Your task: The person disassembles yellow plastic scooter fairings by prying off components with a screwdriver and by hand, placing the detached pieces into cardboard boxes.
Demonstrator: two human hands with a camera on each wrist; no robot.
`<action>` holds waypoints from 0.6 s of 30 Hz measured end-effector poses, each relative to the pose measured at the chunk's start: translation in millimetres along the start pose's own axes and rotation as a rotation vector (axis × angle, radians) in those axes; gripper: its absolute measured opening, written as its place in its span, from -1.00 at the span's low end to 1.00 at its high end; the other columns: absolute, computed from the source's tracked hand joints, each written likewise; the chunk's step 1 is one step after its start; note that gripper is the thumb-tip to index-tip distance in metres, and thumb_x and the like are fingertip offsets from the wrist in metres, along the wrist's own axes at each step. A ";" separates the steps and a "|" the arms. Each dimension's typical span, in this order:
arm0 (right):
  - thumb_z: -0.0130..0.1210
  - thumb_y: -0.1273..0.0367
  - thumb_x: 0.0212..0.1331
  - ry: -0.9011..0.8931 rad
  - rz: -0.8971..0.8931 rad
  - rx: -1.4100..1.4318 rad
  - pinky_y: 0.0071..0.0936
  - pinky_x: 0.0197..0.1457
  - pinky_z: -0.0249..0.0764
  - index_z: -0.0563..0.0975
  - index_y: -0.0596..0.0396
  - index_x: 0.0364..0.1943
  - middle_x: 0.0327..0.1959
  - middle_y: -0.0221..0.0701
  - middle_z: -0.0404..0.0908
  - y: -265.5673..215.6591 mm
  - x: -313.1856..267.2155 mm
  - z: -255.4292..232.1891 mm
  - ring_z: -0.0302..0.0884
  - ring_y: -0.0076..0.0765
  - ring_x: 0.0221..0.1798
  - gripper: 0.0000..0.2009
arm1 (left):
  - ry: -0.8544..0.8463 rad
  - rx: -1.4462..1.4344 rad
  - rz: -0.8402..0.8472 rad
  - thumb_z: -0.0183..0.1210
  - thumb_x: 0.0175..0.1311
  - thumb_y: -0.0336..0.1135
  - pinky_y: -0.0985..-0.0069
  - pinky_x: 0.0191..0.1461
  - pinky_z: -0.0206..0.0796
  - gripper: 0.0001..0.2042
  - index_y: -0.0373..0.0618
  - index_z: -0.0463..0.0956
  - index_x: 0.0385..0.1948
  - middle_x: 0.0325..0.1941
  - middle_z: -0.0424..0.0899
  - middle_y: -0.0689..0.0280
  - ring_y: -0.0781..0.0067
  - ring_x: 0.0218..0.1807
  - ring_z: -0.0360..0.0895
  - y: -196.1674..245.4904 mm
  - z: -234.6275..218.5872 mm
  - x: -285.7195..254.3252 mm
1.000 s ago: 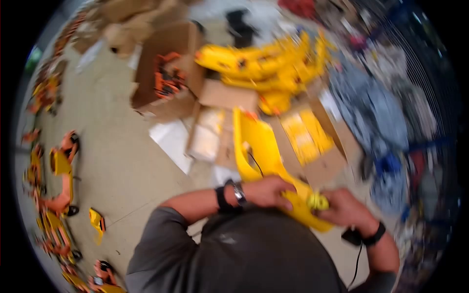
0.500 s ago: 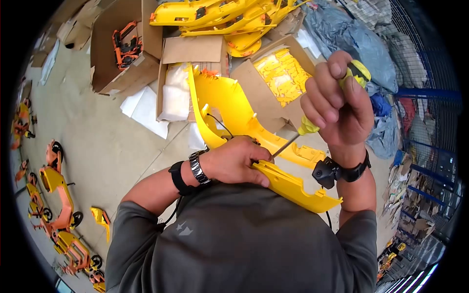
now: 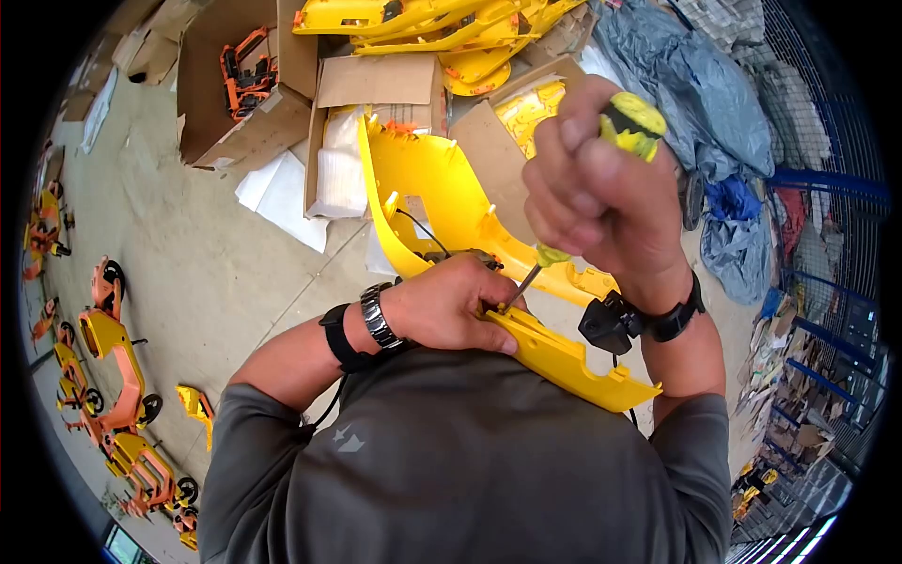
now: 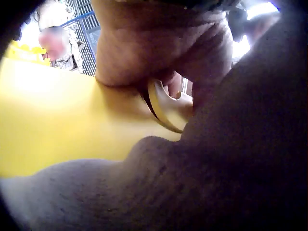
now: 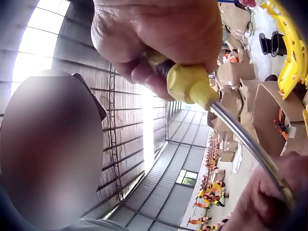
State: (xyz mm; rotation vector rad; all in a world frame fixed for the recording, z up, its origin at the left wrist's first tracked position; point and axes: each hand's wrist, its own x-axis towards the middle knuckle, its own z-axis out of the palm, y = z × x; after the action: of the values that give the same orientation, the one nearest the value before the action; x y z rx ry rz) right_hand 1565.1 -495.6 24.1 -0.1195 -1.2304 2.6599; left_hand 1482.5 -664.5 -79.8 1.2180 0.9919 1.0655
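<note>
In the head view my right hand grips the yellow-and-black handle of a screwdriver, whose shaft slants down to the joint beside my left fingers. The right wrist view shows the fingers round the handle and the long metal shaft. My left hand pinches a narrow yellow panel against the end of a large curved yellow shell. The shaft's tip is hidden at the left hand. A yellow surface fills much of the left wrist view.
Beyond the shell lie open cardboard boxes, one with orange parts, and a pile of yellow panels. Grey plastic bags lie at the right. Orange-and-yellow scooters stand at the left on the floor.
My right hand came off the panel area, rose with the screwdriver, then moved slightly left and rotated. The left hand shifted onto the panel's joint and stayed there.
</note>
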 end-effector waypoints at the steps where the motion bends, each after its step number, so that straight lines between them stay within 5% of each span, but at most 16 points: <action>1: 0.09 0.39 0.25 -0.012 0.021 -0.085 -0.58 -0.66 0.16 0.35 0.09 -0.26 -0.61 -0.47 0.31 1.1 -0.6 3.8 0.19 -0.61 -0.69 -0.85 | -0.007 0.024 0.001 0.45 0.04 -0.29 0.47 -0.26 0.42 -0.68 -0.21 0.64 -0.20 -0.39 0.71 0.17 0.39 -0.41 0.61 0.0 1.2 -0.4; 4: 0.16 0.38 0.17 0.007 0.101 -0.261 -0.59 -0.73 0.02 0.31 0.04 -0.26 -0.68 -0.51 0.23 1.6 -5.1 16.8 0.07 -0.65 -0.76 -0.78 | -0.002 -0.014 -0.005 0.45 0.04 -0.29 0.49 -0.28 0.39 -0.68 -0.21 0.65 -0.19 -0.43 0.70 0.20 0.43 -0.44 0.57 -8.1 9.7 0.3; 10: 0.24 0.44 0.05 0.044 0.127 -0.287 -0.61 -0.66 0.14 0.36 0.08 -0.31 -0.63 -0.43 0.36 -7.4 -8.6 22.0 0.21 -0.61 -0.70 -0.75 | 0.042 0.102 -0.005 0.44 0.05 -0.27 0.49 -0.32 0.34 -0.71 -0.21 0.66 -0.24 -0.53 0.65 0.24 0.44 -0.45 0.53 -13.3 14.9 5.7; 12: 0.31 0.45 -0.02 -0.048 -0.043 -0.575 -0.60 -0.60 0.20 0.41 0.10 -0.35 -0.60 -0.44 0.41 -25.7 -3.9 17.7 0.27 -0.60 -0.66 -0.75 | 0.076 0.144 0.065 0.43 0.06 -0.24 0.46 -0.30 0.36 -0.72 -0.19 0.65 -0.26 -0.54 0.63 0.21 0.37 -0.44 0.54 -12.1 8.8 6.6; 15: 0.43 0.35 -0.13 -0.291 0.043 -1.085 -0.43 -0.42 0.37 0.53 0.12 -0.43 -0.54 -0.36 0.53 -56.8 0.6 7.6 0.47 -0.31 -0.55 -0.72 | 0.068 0.086 -0.072 0.42 0.07 -0.21 0.41 -0.26 0.38 -0.69 -0.21 0.63 -0.23 -0.47 0.65 0.17 0.30 -0.43 0.55 -2.9 2.5 3.8; 18: 0.41 0.25 -0.09 -0.547 0.450 -1.517 -0.26 -0.31 0.44 0.57 0.15 -0.37 -0.51 -0.20 0.59 -45.7 -0.6 6.2 0.57 -0.01 -0.43 -0.69 | 0.107 0.141 -0.035 0.41 0.07 -0.20 0.39 -0.24 0.39 -0.64 -0.24 0.60 -0.19 -0.40 0.66 0.14 0.26 -0.38 0.58 -13.6 -2.7 4.9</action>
State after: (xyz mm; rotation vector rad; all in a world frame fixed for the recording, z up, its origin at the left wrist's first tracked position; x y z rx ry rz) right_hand 1571.8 -471.6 62.9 0.1439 -3.3721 1.3195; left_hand 1482.1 -659.7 -93.7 1.2631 1.1835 1.0566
